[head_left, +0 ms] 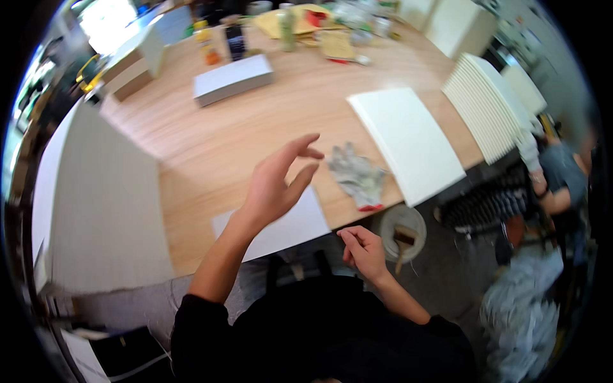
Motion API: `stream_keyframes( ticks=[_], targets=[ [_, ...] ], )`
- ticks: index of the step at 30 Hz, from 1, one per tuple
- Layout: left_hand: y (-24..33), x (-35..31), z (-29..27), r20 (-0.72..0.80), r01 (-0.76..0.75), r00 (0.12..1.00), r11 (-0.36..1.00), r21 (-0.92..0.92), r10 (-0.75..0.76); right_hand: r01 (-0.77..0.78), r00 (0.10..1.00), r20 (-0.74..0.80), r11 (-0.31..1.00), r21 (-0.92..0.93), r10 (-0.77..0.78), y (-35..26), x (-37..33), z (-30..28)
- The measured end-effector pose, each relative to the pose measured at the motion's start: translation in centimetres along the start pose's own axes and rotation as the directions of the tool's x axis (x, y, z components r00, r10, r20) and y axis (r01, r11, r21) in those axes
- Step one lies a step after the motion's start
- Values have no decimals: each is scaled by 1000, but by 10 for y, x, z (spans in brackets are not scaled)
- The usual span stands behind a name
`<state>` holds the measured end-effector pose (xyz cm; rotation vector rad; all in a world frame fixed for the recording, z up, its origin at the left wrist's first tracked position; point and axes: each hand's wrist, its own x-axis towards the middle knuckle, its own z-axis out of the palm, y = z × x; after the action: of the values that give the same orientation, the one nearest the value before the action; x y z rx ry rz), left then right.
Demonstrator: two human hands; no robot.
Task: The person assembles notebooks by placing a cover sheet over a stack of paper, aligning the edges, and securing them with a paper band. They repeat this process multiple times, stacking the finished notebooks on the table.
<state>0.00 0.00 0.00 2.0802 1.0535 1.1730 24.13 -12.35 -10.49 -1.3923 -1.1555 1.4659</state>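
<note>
A white sheet of paper [297,220] lies at the table's front edge, partly covered by my left hand and forearm. Over it is my left hand [278,182], fingers apart and holding nothing. Just beyond the sheet's right corner, past the table edge, my right hand [365,253] is closed with curled fingers; anything inside them is hidden. A grey work glove [356,175] with a red cuff rests on the table to the right of my left hand.
Right of the glove lies a thick white stack [408,143], with another tall stack [488,105] farther right. A large pale stack [105,210] rises at left. Farther back is a white box-shaped block [233,80]. Below the edge, a bucket [418,223] holds a brush [403,239]. Another person [562,169] is at right.
</note>
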Motion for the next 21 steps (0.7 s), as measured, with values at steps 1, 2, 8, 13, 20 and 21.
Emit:
stream_keyframes(
  ticks=[1, 2, 8, 13, 20, 21],
  targets=[
    [-12, 18, 20, 28, 35, 999, 999, 9, -35, 23, 996, -84, 1000, 1, -23, 1, -8, 5],
    [-13, 36, 39, 136, 17, 990, 999, 32, -21, 153, 954, -247, 985, -81, -168, 10, -9, 12],
    [-19, 97, 231, 480, -598, 728, 796, 93, 490, 213, 866, -401, 946, -243, -298, 28, -21, -80],
    [-29, 105, 264, 542, -535, 731, 841, 79, 415, 296, 701, -389, 740, -604, -598, 15, -15, -92],
    [-42, 119, 274, 503, -755, 596, 651, 83, 627, 85, 780, -203, 421, -903, -592, 12, 12, -115],
    [-44, 119, 274, 496, -799, 551, 596, 82, 671, 74, 780, -207, 415, -907, -590, 14, 13, -114]
  ],
)
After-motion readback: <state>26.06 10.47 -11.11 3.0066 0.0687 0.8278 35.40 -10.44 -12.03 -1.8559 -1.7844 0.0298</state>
